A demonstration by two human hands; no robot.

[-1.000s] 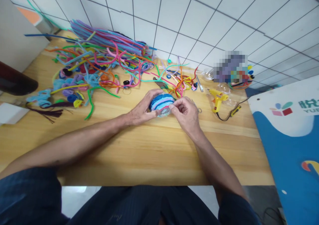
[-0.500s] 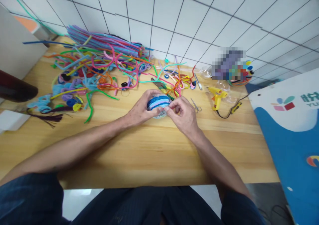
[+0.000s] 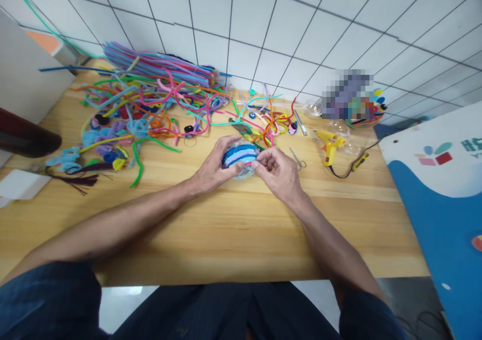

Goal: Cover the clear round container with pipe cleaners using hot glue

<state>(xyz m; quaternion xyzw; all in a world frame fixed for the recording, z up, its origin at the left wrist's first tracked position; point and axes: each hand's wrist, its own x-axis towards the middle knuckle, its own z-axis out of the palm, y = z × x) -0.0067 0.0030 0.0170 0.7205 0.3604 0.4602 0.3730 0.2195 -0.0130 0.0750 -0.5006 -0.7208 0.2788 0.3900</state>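
A clear ball (image 3: 240,154), partly covered with bands of dark blue, light blue and lilac pipe cleaner, is held over the wooden table. My left hand (image 3: 216,166) wraps around its left side, with the thumb across the front. At the ball's right front edge, my right hand (image 3: 277,173) has thumb and index finger pinched on a short pink pipe cleaner (image 3: 248,164) lying along the ball. Most of that strand is hidden by the fingers. Just right of this hand lie small scissors (image 3: 298,159).
A bundle of pipe cleaners (image 3: 161,66) lies by the tiled wall, with a tangle of loose ones (image 3: 131,104) before it. To the right are a yellow glue gun (image 3: 330,145) with its cord and clear plastic balls (image 3: 339,126). A dark red cylinder (image 3: 28,134) stands far left.
The pink strand shows a little more at the ball's front, beside my right thumb. Both hands keep their hold in nearly the same place; the camera view has shifted slightly.
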